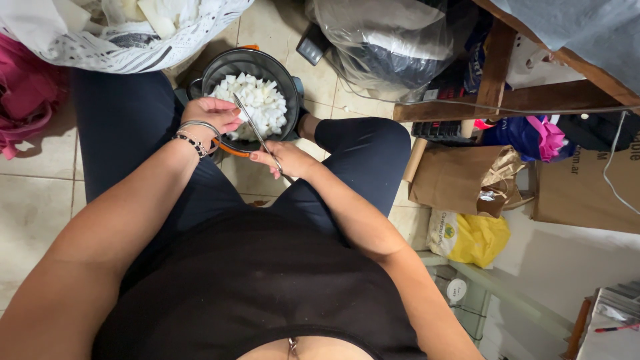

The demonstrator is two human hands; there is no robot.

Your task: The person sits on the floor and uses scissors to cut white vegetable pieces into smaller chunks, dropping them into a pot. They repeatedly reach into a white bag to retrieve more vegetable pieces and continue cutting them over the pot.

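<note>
Seated on floor, I'm gripping knife (257, 133) in right grip (288, 160), left grip (212, 115) pinching white piece over dark bowl (220, 67), upper centre, so chunks (257, 103) are dropping inside.

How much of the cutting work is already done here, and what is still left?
Done: the dark pot already holds a heap of white cut pieces. In hand: the right hand holds a thin knife over the pot, and the left hand is closed at its rim; what it holds is hidden. Left: I cannot tell; no uncut pieces clearly show.
</note>
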